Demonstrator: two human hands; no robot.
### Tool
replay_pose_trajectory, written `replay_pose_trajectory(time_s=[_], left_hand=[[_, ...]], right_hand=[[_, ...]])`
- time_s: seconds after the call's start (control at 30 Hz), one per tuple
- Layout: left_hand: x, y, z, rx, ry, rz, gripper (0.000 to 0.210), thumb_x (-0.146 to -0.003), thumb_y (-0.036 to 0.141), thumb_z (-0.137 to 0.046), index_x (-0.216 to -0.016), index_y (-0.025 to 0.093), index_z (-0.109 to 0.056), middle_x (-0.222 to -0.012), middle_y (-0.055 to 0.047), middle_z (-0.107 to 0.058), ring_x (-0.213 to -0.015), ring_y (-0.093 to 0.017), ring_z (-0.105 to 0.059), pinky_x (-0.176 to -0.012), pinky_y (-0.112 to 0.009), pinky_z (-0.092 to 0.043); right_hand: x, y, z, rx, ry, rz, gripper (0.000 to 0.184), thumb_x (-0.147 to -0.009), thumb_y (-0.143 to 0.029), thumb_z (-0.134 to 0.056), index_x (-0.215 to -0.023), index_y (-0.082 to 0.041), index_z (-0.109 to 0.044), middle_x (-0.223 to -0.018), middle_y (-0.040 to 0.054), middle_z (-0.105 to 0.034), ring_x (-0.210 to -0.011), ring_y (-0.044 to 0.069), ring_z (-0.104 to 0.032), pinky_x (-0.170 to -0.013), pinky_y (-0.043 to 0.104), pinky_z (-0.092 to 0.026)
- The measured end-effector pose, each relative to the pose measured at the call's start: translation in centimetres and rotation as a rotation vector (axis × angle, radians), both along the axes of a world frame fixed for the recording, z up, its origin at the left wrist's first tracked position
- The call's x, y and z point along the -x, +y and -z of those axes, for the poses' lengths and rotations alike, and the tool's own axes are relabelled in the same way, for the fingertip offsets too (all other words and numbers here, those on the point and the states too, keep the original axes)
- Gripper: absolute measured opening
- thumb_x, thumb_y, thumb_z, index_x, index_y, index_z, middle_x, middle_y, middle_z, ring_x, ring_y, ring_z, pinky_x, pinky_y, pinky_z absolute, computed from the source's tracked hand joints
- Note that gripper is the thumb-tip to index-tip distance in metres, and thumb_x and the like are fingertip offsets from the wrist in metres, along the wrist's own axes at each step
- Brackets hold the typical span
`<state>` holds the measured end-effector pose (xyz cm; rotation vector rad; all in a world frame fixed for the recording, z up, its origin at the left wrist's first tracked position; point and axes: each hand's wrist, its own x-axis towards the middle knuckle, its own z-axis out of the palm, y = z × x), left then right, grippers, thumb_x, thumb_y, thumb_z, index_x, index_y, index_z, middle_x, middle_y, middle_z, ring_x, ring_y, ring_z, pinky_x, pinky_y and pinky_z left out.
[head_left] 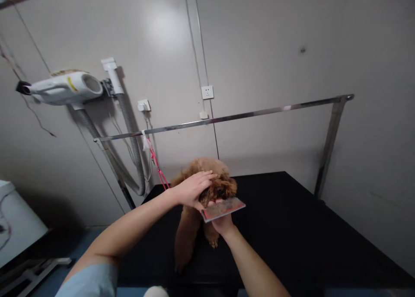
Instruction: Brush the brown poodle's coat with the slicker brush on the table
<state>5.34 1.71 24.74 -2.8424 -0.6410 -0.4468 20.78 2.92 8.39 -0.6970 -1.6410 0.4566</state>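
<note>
A curly brown dog is on the black grooming table, its face turned toward the right. My left hand holds the side of its head, fingers stretched over the brow and thumb lower by the cheek. Below the muzzle, my right hand holds a slicker brush, a flat rectangle with fine pins and a reddish pad. The pins face up, close under the dog's chin. Part of my right hand and the brush's handle are hidden behind the brush head.
A metal rail spans the table's back, with a pink leash tied to it. At left, a white dryer with a grey hose is mounted on the wall. A white cabinet-like object stands lower left.
</note>
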Motion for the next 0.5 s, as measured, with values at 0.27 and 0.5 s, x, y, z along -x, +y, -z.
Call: replay_pose_trajectory(time_s=[0.27,0.5], left_hand=[[-1.9,2.7,-1.2,-0.172,0.088,0.151,0.032,-0.085,0.044,-0.053,-0.096,0.015,-0.061,-0.125,-0.017,-0.059,-0.127,-0.029,-0.044,-0.107,-0.044,-0.032],[-3.5,4.1,-1.9,0.073,-0.369,-0.249,0.043,-0.094,0.035,-0.029,-0.063,0.017,-0.052,-0.062,-0.002,-0.056,-0.061,-0.014,-0.051,-0.068,-0.029,-0.045]], right_hand=[[-3.3,0.6,-4.0,-0.094,-0.127,-0.191,0.024,-0.081,-0.038,-0.053,-0.067,-0.02,-0.058,-0.067,0.0031,-0.063,-0.068,0.019,-0.06,-0.074,0.034,-0.048],[2.2,-0.6,2.2,0.698,0.054,-0.273,0.039,-0.084,-0.056,-0.04,-0.082,-0.019,-0.052,-0.053,0.0001,-0.056,-0.034,0.013,-0.045,-0.034,0.024,-0.034]])
